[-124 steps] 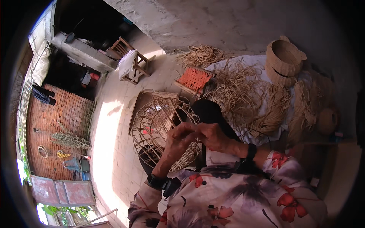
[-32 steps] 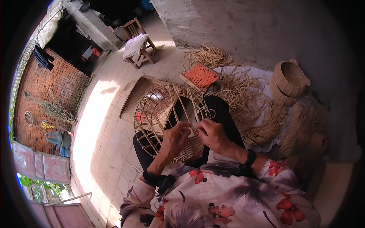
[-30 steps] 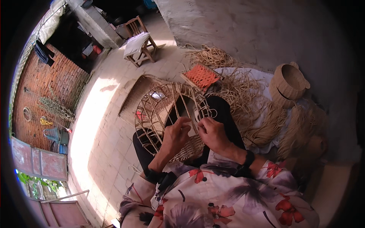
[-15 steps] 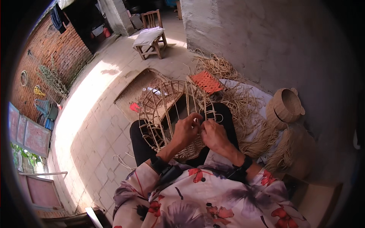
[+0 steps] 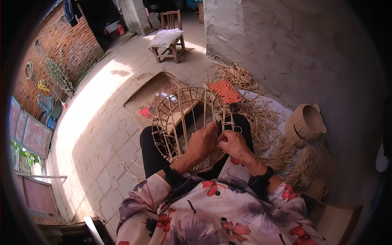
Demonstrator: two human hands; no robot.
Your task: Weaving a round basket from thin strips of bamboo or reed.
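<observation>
Across my lap rests a half-woven basket-like piece [image 5: 161, 134], an open frame of curved rods with tan straw cords stretched over it. Its near end is closely woven, partly covered by my hands. My left hand [image 5: 202, 142] is closed, thumb and fingers pinched on a straw cord at the right part of the frame. Right beside it, my right hand [image 5: 236, 146] pinches at the same spot, fingers bent together. The fingertips nearly meet, and the bit of cord between them is mostly hidden.
A flat woven tray [image 5: 139, 100] lies beyond my knees, with a red item [image 5: 145, 113] on it. An orange woven stool [image 5: 225, 92] stands at its right. Loose straw cord [image 5: 261, 118], cord bundles [image 5: 300, 167] and round baskets [image 5: 308, 118] lie right. A wooden chair [image 5: 169, 38] stands farther off.
Both hands stay together at the frame, with small shifts of the fingers; the right hand has turned slightly. The whole view has shifted a little.
</observation>
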